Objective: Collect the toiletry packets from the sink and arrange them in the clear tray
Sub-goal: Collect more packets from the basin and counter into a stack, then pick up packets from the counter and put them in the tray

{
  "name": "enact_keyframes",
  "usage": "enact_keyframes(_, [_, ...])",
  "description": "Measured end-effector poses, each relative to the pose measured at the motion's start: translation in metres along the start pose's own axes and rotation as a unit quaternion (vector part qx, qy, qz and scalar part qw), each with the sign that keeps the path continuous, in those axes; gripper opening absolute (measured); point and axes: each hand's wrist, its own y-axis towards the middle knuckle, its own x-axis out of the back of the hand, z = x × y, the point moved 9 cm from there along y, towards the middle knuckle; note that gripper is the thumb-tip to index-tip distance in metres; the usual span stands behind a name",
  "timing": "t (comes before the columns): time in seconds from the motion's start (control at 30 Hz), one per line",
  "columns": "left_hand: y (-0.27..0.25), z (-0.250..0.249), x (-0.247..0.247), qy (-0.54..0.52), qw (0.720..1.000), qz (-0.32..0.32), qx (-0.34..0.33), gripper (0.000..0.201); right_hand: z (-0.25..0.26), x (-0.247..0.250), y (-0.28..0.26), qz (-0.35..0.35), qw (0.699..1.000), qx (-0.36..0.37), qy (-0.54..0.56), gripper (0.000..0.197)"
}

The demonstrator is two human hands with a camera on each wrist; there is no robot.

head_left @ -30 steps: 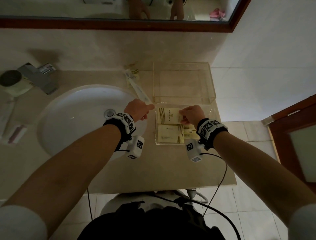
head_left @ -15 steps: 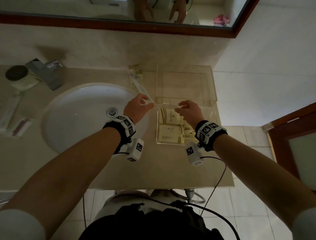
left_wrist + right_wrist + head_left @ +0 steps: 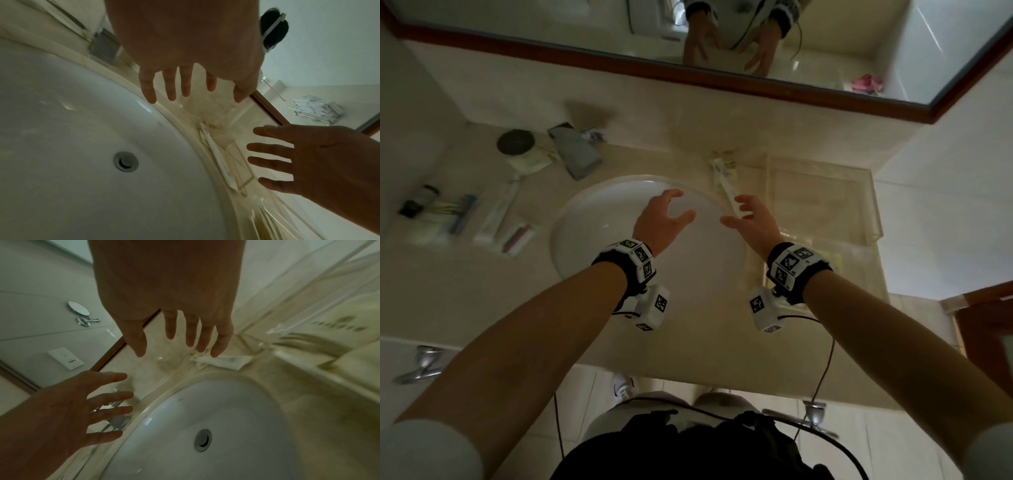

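Your fingers (image 3: 186,84) are spread and relaxed on both hands, holding nothing. Your left hand (image 3: 658,219) hovers over the far part of the white sink (image 3: 599,219); your right hand (image 3: 753,224) hovers at the sink's right rim, its fingertips just above one long white packet (image 3: 726,186) that lies on the worktop (image 3: 482,291) between the rim and the clear tray (image 3: 873,205). Behind it a second, smaller packet (image 3: 727,164) shows, partly covered. The basin holds only its drain (image 3: 125,161). The tray stands to your right against the wall; what lies in its near part is too blurred to count. Left of the sink lie a tap (image 3: 577,154), a cup (image 3: 522,152) and several wrapped items (image 3: 506,229), well apart from your hands.
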Motion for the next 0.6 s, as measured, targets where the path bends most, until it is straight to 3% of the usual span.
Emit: enact_keyframes(0.6, [0.004, 0.135, 0.199, -0.011, 0.988, -0.126, 0.085, 0.044, 0.115, -0.219, 0.019, 0.122, 0.991, 0.049, -0.026, 0.055])
